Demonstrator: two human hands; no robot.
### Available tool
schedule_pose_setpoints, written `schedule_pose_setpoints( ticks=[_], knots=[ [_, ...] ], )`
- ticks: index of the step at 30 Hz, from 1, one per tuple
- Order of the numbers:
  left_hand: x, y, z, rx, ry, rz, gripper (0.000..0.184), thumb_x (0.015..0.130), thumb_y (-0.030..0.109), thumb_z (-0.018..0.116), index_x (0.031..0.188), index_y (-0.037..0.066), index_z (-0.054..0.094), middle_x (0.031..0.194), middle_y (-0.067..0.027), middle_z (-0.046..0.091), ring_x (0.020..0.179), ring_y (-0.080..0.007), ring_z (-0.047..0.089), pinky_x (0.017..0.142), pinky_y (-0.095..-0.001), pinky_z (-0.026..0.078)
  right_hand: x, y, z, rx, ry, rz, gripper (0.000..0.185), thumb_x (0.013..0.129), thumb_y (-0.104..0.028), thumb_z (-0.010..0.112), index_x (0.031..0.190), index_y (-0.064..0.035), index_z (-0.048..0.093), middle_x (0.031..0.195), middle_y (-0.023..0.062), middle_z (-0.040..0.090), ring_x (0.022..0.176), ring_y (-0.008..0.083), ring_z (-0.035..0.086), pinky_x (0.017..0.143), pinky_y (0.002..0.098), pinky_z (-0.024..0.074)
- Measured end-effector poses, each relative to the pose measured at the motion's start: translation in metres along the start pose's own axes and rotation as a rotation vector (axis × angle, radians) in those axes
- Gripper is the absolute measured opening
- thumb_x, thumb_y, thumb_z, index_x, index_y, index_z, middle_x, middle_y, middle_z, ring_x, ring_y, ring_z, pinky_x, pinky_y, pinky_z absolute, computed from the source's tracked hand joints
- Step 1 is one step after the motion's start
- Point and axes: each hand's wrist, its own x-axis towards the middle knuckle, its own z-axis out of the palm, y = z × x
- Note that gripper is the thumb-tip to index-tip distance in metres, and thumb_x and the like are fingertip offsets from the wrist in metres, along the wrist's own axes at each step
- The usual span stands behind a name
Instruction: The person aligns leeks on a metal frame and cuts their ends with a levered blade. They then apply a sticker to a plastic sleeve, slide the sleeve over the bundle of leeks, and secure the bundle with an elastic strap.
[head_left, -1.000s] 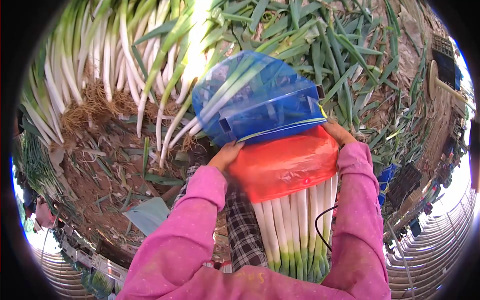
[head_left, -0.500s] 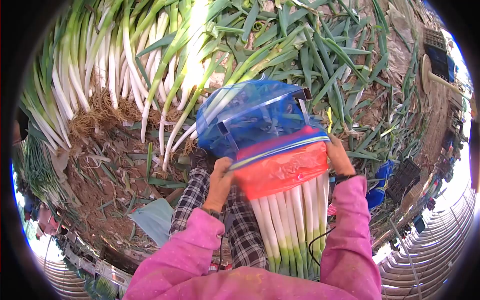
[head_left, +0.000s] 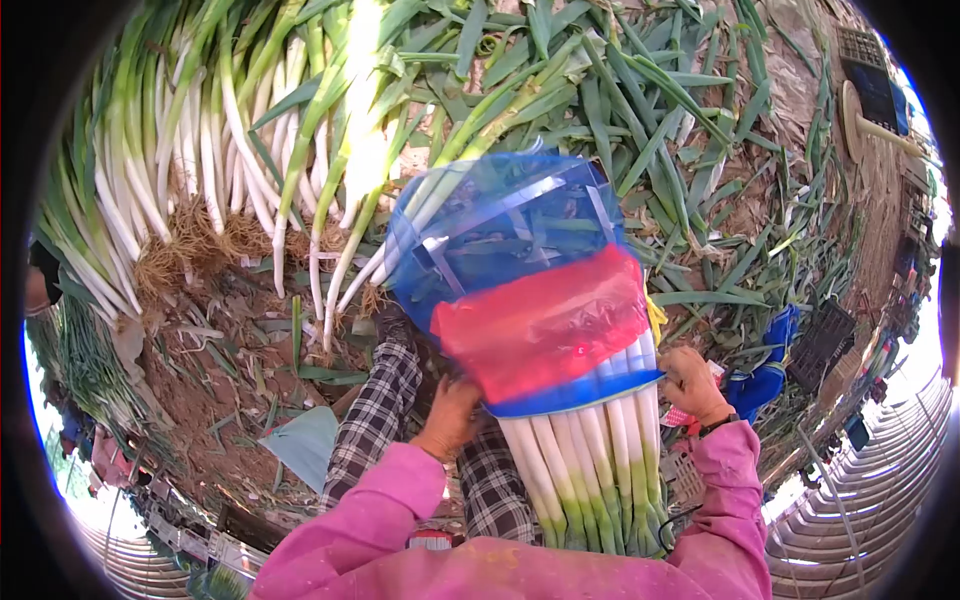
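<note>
A translucent blue bag (head_left: 520,225) covers the upper part of a bundle of leeks (head_left: 575,450), its edge lying across the white stalks. Beneath the blue film a red wrap (head_left: 550,320) surrounds the bundle's top end. My left hand (head_left: 452,412) is closed on the bag's left edge. At the right end of that edge, my right hand (head_left: 692,385) has its fingers curled in a pinch on the blue bag. The leeks' green ends point toward my body.
Loose leeks with roots (head_left: 200,150) lie at the upper left. Cut green leaves (head_left: 640,110) cover the ground ahead. A pale blue sheet (head_left: 303,447) is left of my legs. Dark crates (head_left: 822,343) and blue material (head_left: 765,370) are at right.
Both hands have moved down toward my body, drawing the blue bag's edge over the red wrap and onto the white stalks.
</note>
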Motion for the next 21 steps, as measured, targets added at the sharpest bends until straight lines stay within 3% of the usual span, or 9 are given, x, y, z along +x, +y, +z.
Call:
schedule_pose_setpoints(
  ticks=[1,5,8,10,13,17,19,21],
  knots=[
    [0.004,-0.017,0.012,0.082,-0.06,-0.039,0.042,0.067,0.017,0.07,0.107,0.012,0.058,0.107,-0.0106,0.059,0.113,-0.0318,0.051,0.1,-0.0566,0.031,0.007,-0.005,-0.003,-0.05,0.067,-0.069,0.031,0.061,-0.002,0.059,0.091,-0.0073,0.056,0.084,0.0109,0.057,0.086,0.0328,0.054,0.079,0.041,0.0423],
    [0.037,-0.049,0.027,0.24,0.0,0.064,0.038,0.076,0.016,0.059,0.115,0.012,0.058,0.112,-0.0132,0.061,0.108,-0.0329,0.055,0.097,-0.0497,0.037,0.05,0.015,0.013,-0.325,0.066,-0.102,0.026,0.064,-0.01,0.061,0.09,-0.0092,0.057,0.076,0.0106,0.056,0.079,0.0314,0.056,0.075,0.0408,0.0422],
    [0.045,-0.067,0.059,0.164,0.016,0.156,0.035,0.078,0.016,0.056,0.112,0.012,0.061,0.112,-0.0151,0.062,0.105,-0.0317,0.058,0.095,-0.0473,0.04,0.08,0.051,0.05,-0.323,0.138,-0.113,0.02,0.068,-0.017,0.06,0.087,-0.0101,0.058,0.073,0.0107,0.057,0.076,0.0307,0.057,0.074,0.0405,0.0428],
    [0.019,-0.062,0.092,-0.084,-0.029,0.102,0.035,0.076,0.019,0.057,0.111,0.013,0.062,0.111,-0.0162,0.062,0.104,-0.031,0.059,0.093,-0.0459,0.042,0.084,0.062,0.062,-0.312,0.12,-0.11,0.017,0.071,-0.021,0.059,0.084,-0.01,0.059,0.072,0.0117,0.058,0.075,0.0316,0.058,0.072,0.0411,0.0439],
    [-0.008,-0.05,0.104,-0.239,-0.063,-0.043,0.035,0.074,0.023,0.06,0.108,0.013,0.064,0.106,-0.016,0.064,0.1,-0.0317,0.061,0.091,-0.0447,0.044,0.019,0.063,0.076,0.004,0.056,0.087,0.019,0.071,-0.017,0.063,0.088,-0.0094,0.064,0.079,0.0152,0.061,0.079,0.0368,0.059,0.069,0.0446,0.0475],
    [0.005,-0.034,0.068,0.186,-0.042,-0.063,0.037,0.072,0.028,0.064,0.105,0.011,0.064,0.101,-0.015,0.065,0.096,-0.033,0.061,0.089,-0.0447,0.044,-0.026,0.066,0.098,0.148,0.096,0.171,0.023,0.071,-0.014,0.064,0.093,-0.0098,0.065,0.081,0.016,0.061,0.081,0.0376,0.06,0.071,0.0442,0.0487],
    [0.021,-0.024,0.065,0.006,0.199,-0.092,0.034,0.074,0.025,0.063,0.104,0.009,0.064,0.099,-0.015,0.065,0.093,-0.0322,0.062,0.088,-0.042,0.045,-0.021,0.059,0.098,0.018,0.154,0.185,0.019,0.074,-0.016,0.062,0.092,-0.0101,0.065,0.088,0.0142,0.062,0.081,0.0371,0.06,0.071,0.043,0.0482],
    [0.027,-0.011,0.064,-0.475,0.375,-0.22,0.032,0.076,0.021,0.062,0.105,0.007,0.063,0.1,-0.0155,0.065,0.094,-0.0309,0.062,0.088,-0.0385,0.045,-0.005,0.055,0.089,-0.09,0.211,0.089,0.019,0.073,-0.016,0.062,0.091,-0.0105,0.064,0.092,0.0118,0.062,0.082,0.0355,0.059,0.071,0.0414,0.0474]
  ],
)
